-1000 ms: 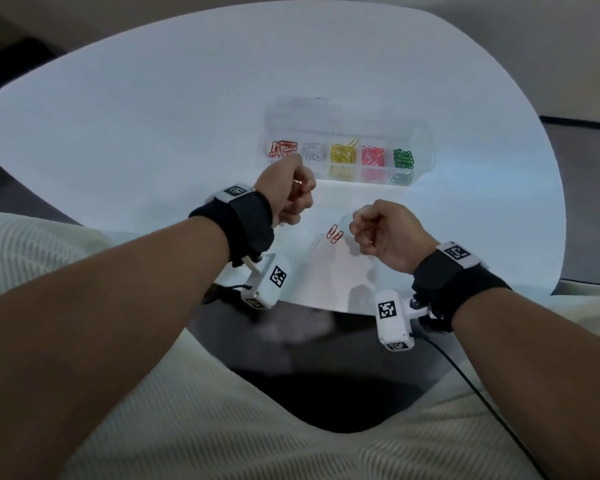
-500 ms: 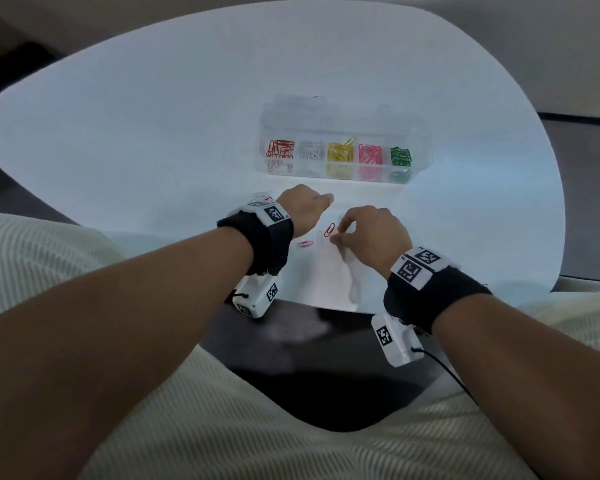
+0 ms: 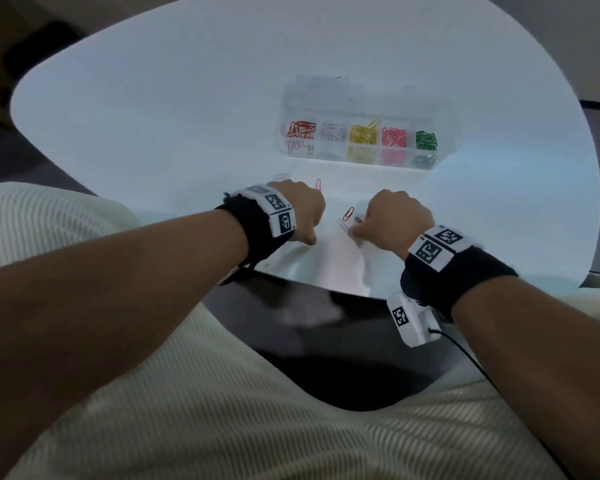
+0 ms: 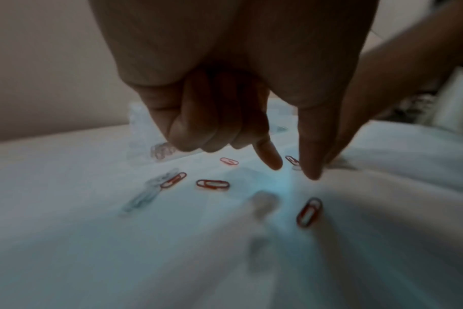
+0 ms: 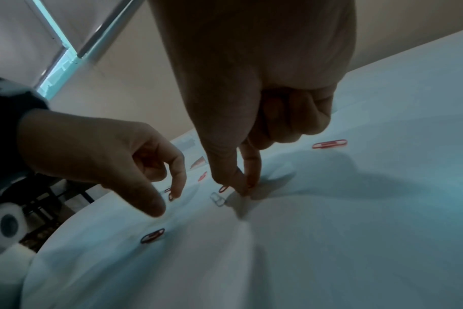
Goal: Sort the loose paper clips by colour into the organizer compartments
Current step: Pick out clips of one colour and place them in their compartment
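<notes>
A clear organizer (image 3: 444, 147) stands mid-table with red, white, yellow, pink and green clips in separate compartments. Loose red clips (image 3: 349, 213) (image 4: 212, 184) and white clips (image 3: 343, 224) (image 4: 156, 184) lie on the white table near its front edge. My left hand (image 3: 300, 209) (image 4: 294, 171) points thumb and index finger down at the table, tips apart and holding nothing. A red clip (image 4: 309, 212) lies just in front of it. My right hand (image 3: 355, 230) (image 5: 245, 189) pinches thumb and index finger together on a red clip at the table surface, beside a white clip (image 5: 217, 199).
The table's front edge (image 3: 326, 285) runs just below both wrists, with dark floor beyond it. Another red clip (image 5: 329, 144) lies to the right of the right hand, and one (image 5: 152, 235) lies under the left hand. A window frame (image 5: 66, 52) shows behind.
Both hands have come down from raised fists to the table. The left hand left the organizer's front and moved back toward me. The right hand's fingers have closed at the loose clips.
</notes>
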`<state>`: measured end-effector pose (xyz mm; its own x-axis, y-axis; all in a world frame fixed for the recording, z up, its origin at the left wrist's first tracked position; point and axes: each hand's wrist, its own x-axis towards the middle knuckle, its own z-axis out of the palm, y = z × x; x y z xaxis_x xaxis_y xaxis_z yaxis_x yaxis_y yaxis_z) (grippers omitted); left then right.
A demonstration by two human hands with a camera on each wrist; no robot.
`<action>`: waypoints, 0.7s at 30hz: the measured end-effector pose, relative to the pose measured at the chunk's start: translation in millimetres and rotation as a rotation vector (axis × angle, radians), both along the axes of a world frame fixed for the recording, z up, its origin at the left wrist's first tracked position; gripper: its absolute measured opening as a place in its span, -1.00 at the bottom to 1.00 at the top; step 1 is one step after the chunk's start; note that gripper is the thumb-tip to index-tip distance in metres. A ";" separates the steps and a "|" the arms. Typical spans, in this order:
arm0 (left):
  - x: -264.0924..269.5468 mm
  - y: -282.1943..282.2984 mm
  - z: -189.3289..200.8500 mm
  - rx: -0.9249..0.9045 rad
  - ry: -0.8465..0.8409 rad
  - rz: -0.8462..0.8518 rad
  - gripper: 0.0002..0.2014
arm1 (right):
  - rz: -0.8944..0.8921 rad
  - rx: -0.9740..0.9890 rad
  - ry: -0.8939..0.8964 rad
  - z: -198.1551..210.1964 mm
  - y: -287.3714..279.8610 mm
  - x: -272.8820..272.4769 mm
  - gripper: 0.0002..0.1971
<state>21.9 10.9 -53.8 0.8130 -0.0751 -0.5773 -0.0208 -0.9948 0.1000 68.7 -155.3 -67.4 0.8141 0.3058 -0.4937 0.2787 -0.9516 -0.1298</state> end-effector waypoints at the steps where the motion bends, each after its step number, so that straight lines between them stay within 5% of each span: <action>1: -3.8 -1.9 -0.5 0.025 0.010 -0.031 -0.70 | 0.020 -0.038 -0.014 1.0 1.3 -2.3 -0.68; 5: -13.2 -10.5 -1.0 0.061 0.018 -0.088 -0.80 | -0.074 0.096 0.129 -2.1 -5.2 -3.1 -0.70; 9: -21.3 -13.5 -4.9 0.053 0.008 -0.097 -0.75 | -0.697 0.737 0.508 3.1 -17.4 1.9 -0.70; 12: -18.2 -9.0 -0.2 -0.010 0.021 0.034 -0.63 | -0.816 0.960 0.612 11.7 -20.3 5.7 -0.74; 14: -6.4 -4.9 8.0 -0.186 0.002 0.278 -0.66 | -0.839 1.028 0.630 16.8 -18.6 9.4 -0.77; 18: 13.6 16.4 44.0 -0.851 0.075 0.831 -0.87 | -0.759 1.017 0.578 20.4 -8.5 17.2 -0.73; 21: 20.6 31.3 66.4 -1.267 0.062 1.121 -0.86 | -0.183 0.603 0.222 20.7 0.1 21.7 -0.88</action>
